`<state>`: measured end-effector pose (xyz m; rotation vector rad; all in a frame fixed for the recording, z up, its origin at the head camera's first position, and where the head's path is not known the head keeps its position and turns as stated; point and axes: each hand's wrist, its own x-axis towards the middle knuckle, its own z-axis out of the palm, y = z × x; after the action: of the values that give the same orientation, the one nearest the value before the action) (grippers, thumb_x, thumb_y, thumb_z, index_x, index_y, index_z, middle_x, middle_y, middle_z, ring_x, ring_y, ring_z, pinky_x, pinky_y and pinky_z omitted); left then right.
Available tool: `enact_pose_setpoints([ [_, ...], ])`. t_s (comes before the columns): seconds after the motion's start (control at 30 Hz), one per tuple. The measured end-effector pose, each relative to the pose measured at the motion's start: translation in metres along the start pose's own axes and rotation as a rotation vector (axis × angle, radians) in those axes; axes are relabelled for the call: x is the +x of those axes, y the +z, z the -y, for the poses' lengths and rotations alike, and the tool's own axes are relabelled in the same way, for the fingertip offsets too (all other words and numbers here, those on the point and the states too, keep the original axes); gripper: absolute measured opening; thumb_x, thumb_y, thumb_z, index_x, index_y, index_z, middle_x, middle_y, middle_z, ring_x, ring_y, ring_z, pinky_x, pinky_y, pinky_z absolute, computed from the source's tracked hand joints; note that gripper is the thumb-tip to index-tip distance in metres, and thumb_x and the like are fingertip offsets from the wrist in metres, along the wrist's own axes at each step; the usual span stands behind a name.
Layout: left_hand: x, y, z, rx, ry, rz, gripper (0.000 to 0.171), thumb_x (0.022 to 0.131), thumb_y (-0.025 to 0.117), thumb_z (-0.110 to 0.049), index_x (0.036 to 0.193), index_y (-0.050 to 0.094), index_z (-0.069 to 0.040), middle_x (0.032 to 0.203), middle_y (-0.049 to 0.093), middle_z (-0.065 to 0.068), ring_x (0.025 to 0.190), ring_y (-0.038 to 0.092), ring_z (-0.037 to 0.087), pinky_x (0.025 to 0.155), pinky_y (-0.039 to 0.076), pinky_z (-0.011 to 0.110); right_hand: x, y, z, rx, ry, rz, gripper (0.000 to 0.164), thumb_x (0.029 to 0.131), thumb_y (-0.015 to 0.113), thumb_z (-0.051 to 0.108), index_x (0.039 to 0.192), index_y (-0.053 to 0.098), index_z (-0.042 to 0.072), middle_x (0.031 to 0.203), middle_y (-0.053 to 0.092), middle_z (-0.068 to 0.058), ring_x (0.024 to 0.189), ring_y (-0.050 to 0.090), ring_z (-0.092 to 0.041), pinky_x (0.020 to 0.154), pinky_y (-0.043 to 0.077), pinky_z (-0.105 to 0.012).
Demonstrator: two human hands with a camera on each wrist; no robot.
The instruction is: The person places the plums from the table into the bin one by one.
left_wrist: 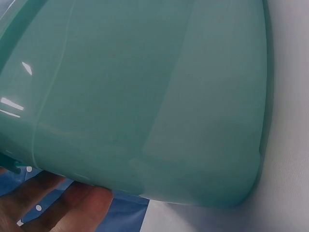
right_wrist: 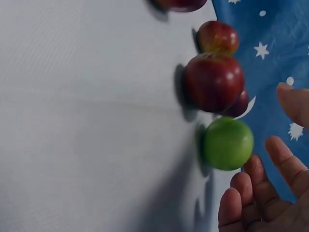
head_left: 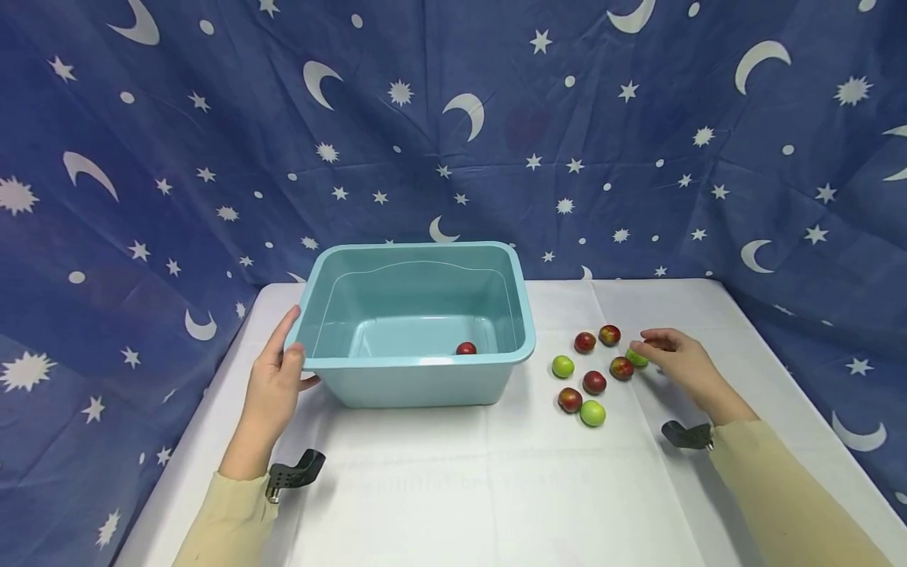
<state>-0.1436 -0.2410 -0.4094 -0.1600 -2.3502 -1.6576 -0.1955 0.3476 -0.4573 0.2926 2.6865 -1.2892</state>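
A light teal plastic basin (head_left: pixel 414 386) stands on the table, with one red apple (head_left: pixel 466 348) on its floor. My left hand (head_left: pixel 275 382) grips the basin's left rim near the front corner; in the left wrist view its fingers (left_wrist: pixel 84 205) lie against the basin's outer wall. To the right, my right hand (head_left: pixel 683 366) hovers beside a green apple (head_left: pixel 637 358), fingers spread and holding nothing. In the right wrist view this green apple (right_wrist: pixel 228 144) sits close to the fingertips, with the thumb held apart; whether a fingertip touches it I cannot tell.
Several red apples (head_left: pixel 594 383) lie loosely grouped right of the basin, along with two other green apples, one left (head_left: pixel 563 365) and one in front (head_left: pixel 592 413). A white cloth covers the table (head_left: pixel 453 488). Behind hangs a blue curtain (head_left: pixel 496 189) with moons and stars.
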Motion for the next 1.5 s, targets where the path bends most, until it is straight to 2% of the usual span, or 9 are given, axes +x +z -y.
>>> enact_pose_setpoints([
  [0.27,0.0,0.002,0.0,-0.008,-0.007,-0.003,0.05,0.104,0.037,-0.028,0.152,0.03,-0.032,0.152,0.03,0.014,0.112,0.054,0.041,0.068,0.059,0.037,0.001,-0.001,-0.017,-0.034,0.0,0.004,0.081,0.09,0.059,0.057,0.142,0.04,-0.002,0.131,0.048,-0.025,0.113,0.048,-0.036,0.085,0.047,-0.04],
  [0.53,0.0,0.001,0.0,-0.009,-0.007,-0.001,0.049,0.104,0.037,-0.028,0.152,0.03,-0.033,0.153,0.029,0.013,0.113,0.053,0.042,0.069,0.059,0.037,0.004,-0.003,-0.025,-0.038,0.064,0.034,0.085,0.088,0.058,0.061,0.14,0.04,-0.004,0.136,0.043,-0.028,0.12,0.044,-0.041,0.094,0.044,-0.054],
  [0.8,0.0,0.002,0.0,-0.017,-0.014,0.002,0.05,0.104,0.036,-0.027,0.153,0.03,-0.032,0.154,0.027,0.01,0.112,0.052,0.043,0.069,0.059,0.038,0.003,-0.001,-0.027,-0.036,0.096,0.013,0.085,0.087,0.058,0.063,0.138,0.043,-0.003,0.135,0.043,-0.026,0.118,0.043,-0.04,0.096,0.041,-0.055],
  [0.9,0.001,0.001,0.0,-0.008,-0.012,0.001,0.05,0.104,0.036,-0.028,0.153,0.029,-0.032,0.154,0.028,0.011,0.113,0.052,0.044,0.069,0.059,0.037,0.004,0.001,-0.028,-0.036,0.078,-0.01,0.084,0.087,0.059,0.062,0.137,0.044,-0.004,0.132,0.046,-0.025,0.115,0.045,-0.038,0.092,0.044,-0.05],
  [1.03,0.002,0.0,-0.001,-0.003,-0.006,0.002,0.051,0.103,0.037,-0.03,0.153,0.029,-0.03,0.153,0.028,0.013,0.114,0.051,0.045,0.069,0.059,0.038,0.006,0.004,-0.028,-0.035,0.058,-0.032,0.082,0.088,0.058,0.061,0.135,0.045,-0.005,0.127,0.048,-0.024,0.11,0.047,-0.034,0.083,0.045,-0.038],
  [1.13,0.002,0.0,-0.001,-0.003,-0.005,0.01,0.051,0.103,0.037,-0.03,0.153,0.029,-0.03,0.155,0.025,0.011,0.115,0.051,0.045,0.07,0.059,0.039,0.007,0.003,-0.025,-0.019,0.072,-0.035,0.083,0.089,0.056,0.061,0.137,0.043,-0.006,0.127,0.048,-0.023,0.106,0.049,-0.032,0.077,0.045,-0.032],
  [1.27,0.002,0.0,-0.002,0.0,-0.01,0.018,0.051,0.103,0.036,-0.03,0.153,0.028,-0.032,0.156,0.023,0.01,0.117,0.049,0.044,0.071,0.059,0.04,0.008,0.0,-0.014,0.018,0.102,-0.051,0.084,0.09,0.054,0.061,0.139,0.039,-0.006,0.123,0.05,-0.023,0.101,0.051,-0.031,0.073,0.047,-0.032],
  [1.4,0.001,0.0,-0.001,-0.003,-0.013,0.019,0.051,0.104,0.035,-0.029,0.154,0.026,-0.032,0.156,0.022,0.01,0.118,0.049,0.045,0.071,0.059,0.042,0.01,-0.002,0.004,0.04,0.085,-0.083,0.085,0.089,0.054,0.062,0.14,0.039,-0.005,0.121,0.051,-0.022,0.103,0.051,-0.033,0.077,0.05,-0.037],
  [1.5,0.0,0.0,0.0,-0.008,-0.009,0.017,0.051,0.104,0.035,-0.028,0.154,0.027,-0.031,0.156,0.022,0.01,0.117,0.049,0.044,0.071,0.059,0.043,0.009,-0.004,0.022,0.045,0.027,-0.091,0.086,0.089,0.054,0.063,0.139,0.039,-0.005,0.125,0.051,-0.024,0.109,0.051,-0.037,0.084,0.049,-0.042],
])
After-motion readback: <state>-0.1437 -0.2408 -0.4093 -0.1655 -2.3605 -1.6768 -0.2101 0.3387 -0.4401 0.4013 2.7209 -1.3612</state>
